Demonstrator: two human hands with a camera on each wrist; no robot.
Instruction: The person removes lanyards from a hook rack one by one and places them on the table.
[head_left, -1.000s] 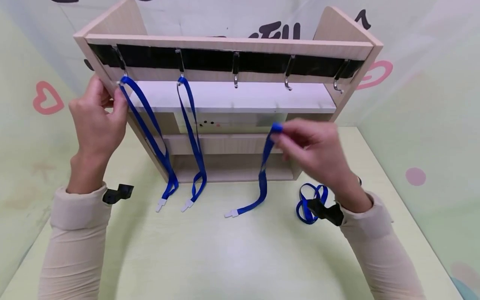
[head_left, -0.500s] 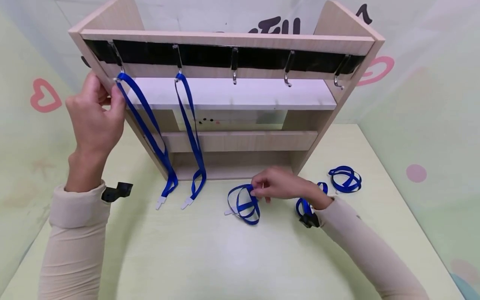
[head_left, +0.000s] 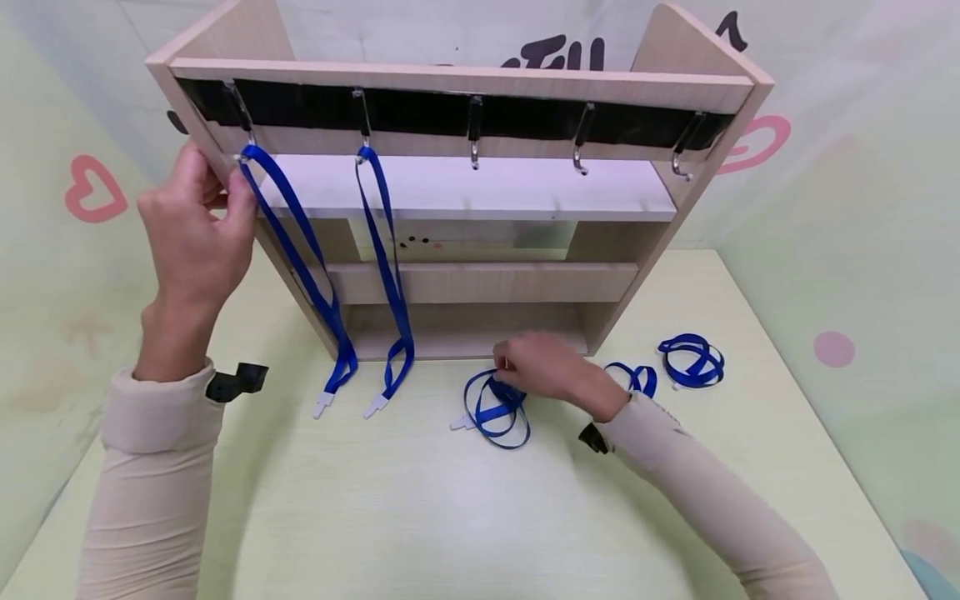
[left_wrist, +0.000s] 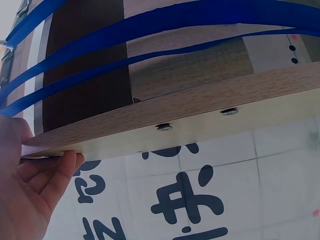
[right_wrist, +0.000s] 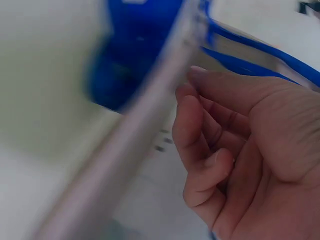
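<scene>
My left hand (head_left: 198, 233) grips the left side panel of a wooden shelf rack (head_left: 487, 283); in the left wrist view its fingers (left_wrist: 57, 182) lie along the panel's outer face. My right hand (head_left: 543, 367) is low at the rack's front, its fingertips just over a blue lanyard (head_left: 498, 425) that lies looped on the table with its white clip out to the left. Curled fingers and a thumb near the index tip show in the right wrist view; the blurred lanyard (right_wrist: 135, 45) is beside them, and whether they pinch it is unclear.
On the two left hooks hang blue lanyards (head_left: 300, 242), (head_left: 390, 267). Three bare hooks (head_left: 475, 142) continue along the black strip (head_left: 420, 117). Coiled lanyards lie right of my right hand, one (head_left: 693, 362) in full sight and another (head_left: 637, 379) partly behind my forearm.
The right hand came down from mid-height with the lanyard, whose strap changed from hanging to lying in loops on the table. The left hand keeps its grip on the rack.
</scene>
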